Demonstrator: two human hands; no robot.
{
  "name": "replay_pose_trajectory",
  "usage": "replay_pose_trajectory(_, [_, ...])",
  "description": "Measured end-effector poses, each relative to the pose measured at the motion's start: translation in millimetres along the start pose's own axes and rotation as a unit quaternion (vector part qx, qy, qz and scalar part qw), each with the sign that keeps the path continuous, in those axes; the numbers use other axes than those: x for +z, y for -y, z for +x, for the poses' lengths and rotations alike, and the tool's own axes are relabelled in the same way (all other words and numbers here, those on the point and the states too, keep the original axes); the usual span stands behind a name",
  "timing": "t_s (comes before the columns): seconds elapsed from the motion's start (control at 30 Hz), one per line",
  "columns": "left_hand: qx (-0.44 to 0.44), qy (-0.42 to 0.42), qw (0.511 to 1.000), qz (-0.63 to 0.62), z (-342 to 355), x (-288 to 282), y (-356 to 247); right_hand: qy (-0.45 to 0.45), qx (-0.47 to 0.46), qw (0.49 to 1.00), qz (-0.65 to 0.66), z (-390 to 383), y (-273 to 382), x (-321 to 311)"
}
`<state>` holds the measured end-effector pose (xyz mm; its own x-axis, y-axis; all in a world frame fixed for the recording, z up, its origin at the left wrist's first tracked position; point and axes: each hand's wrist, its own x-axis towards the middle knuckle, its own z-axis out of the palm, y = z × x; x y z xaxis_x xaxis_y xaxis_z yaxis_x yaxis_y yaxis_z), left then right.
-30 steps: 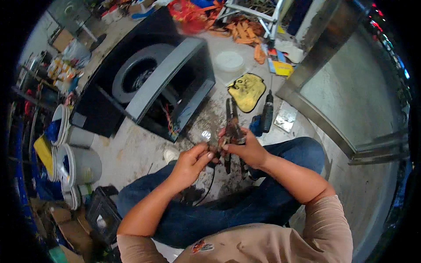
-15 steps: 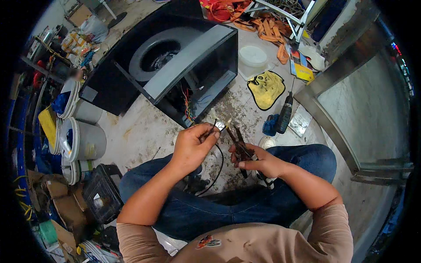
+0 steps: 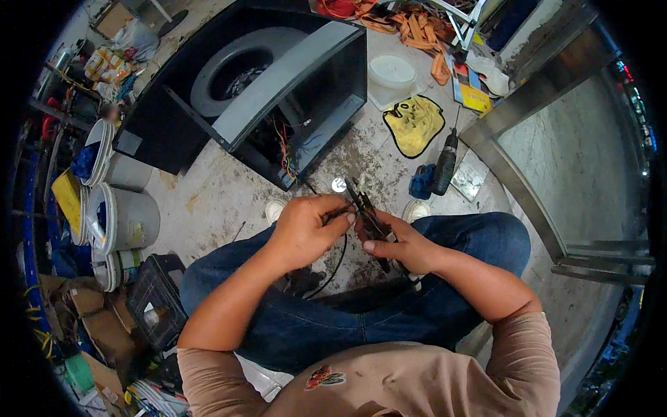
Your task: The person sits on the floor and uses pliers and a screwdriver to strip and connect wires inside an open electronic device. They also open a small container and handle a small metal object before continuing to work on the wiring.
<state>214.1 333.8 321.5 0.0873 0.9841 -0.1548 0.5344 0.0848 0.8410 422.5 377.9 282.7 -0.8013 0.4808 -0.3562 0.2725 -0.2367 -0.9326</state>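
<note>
My left hand [image 3: 313, 226] is pinched on a thin black cable [image 3: 340, 258], whose loop hangs toward my lap. Just right of it, my right hand [image 3: 403, 244] is wrapped around dark, worn pliers [image 3: 369, 214] that point up and away from me. The plier jaws are close to the left fingertips; whether they touch the cable is hidden. Beyond the hands stands a black metal housing [image 3: 240, 142] with a grey curved panel and a large round ring [image 3: 205, 80] inside. Several coloured wires [image 3: 285, 153] come out of its open near side.
A cordless drill [image 3: 445, 168], a yellow cloth [image 3: 414, 126] and a white tub [image 3: 392, 74] lie on the dirty floor to the right. A metal-framed panel [image 3: 514, 167] stands at far right. White buckets [image 3: 135, 219] and a black case [image 3: 156, 302] line the left.
The pliers have swung left toward my left fingertips, and their spread jaws have come closer together. Both hands are now nearer each other. The whole view has shifted slightly.
</note>
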Motion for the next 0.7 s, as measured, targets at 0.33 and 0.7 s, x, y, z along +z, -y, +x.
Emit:
replay_pose_trajectory(0.33, [-0.031,0.030,0.998,-0.051,0.1,-6.7,1.7,0.006,0.021,1.000,0.014,-3.6,-0.9,5.3])
replay_pose_trajectory(0.7, [-0.002,0.044,0.999,-0.001,3.0,-6.3,6.3,0.092,-0.028,0.968,0.231,4.9,-12.8,3.8])
